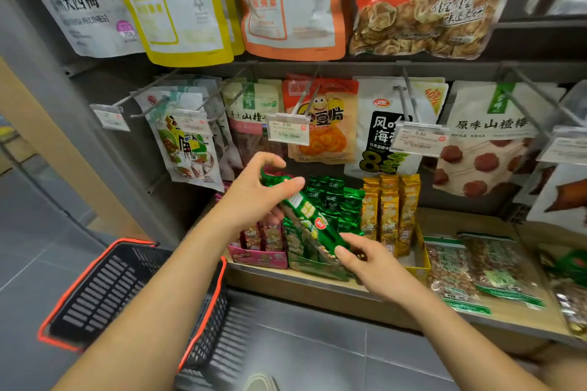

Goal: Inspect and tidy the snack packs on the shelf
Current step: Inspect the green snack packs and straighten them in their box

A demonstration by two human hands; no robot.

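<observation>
Progress: long shiny green foil snack pack point(305, 215) under inspection, tidying remains | left hand point(261, 189) pinches top, right hand point(370, 262) bottom, above wooden shelf point(460, 220)

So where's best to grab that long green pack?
By its two short ends, one from upper left, one from lower right: the green pack is long, slim and tilted, and the left hand and right hand pinch it there.
</observation>
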